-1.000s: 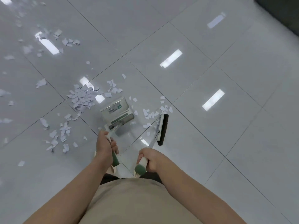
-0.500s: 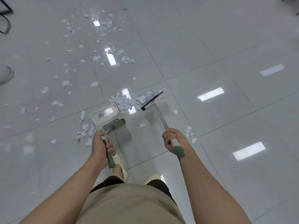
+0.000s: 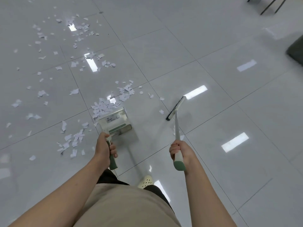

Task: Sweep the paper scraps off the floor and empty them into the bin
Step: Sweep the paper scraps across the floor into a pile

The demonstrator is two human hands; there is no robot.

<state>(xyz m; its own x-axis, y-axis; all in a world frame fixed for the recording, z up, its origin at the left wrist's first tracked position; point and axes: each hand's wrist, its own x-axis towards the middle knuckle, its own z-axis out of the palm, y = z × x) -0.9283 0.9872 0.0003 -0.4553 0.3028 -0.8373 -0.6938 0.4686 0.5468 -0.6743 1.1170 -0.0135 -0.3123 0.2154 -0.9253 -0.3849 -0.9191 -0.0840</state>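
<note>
Paper scraps, small torn white pieces: densest heap on the glossy pale grey tiled floor, touching the front lip of the dustpan. A second cluster lies on the tile left of the pan, near the left hand. A looser trail runs away toward the upper left of the view. A few single pieces lie between the pan and the broom head.

Dustpan, pale grey plastic, upright-handled, with a printed label on its face and a green strip at the rear: standing on the floor, mouth toward the heap. Contents cannot be told.

Left hand: fingers and thumb curled tight round the dustpan's green handle grip.

Broom, pale shaft with white head and dark bristles: head well to the right of the pan and apart from the heap, bristle edge toward the scraps. Whether the bristles touch the floor cannot be told.

Right hand: fingers wrapped closed round the top of the broom shaft, just above its green end cap.

Beige garment: fills the lower centre. Cream perforated shoe: toe visible beneath it.

Dark object: at the right edge, blurred. Thin dark furniture legs: top right corner.
</note>
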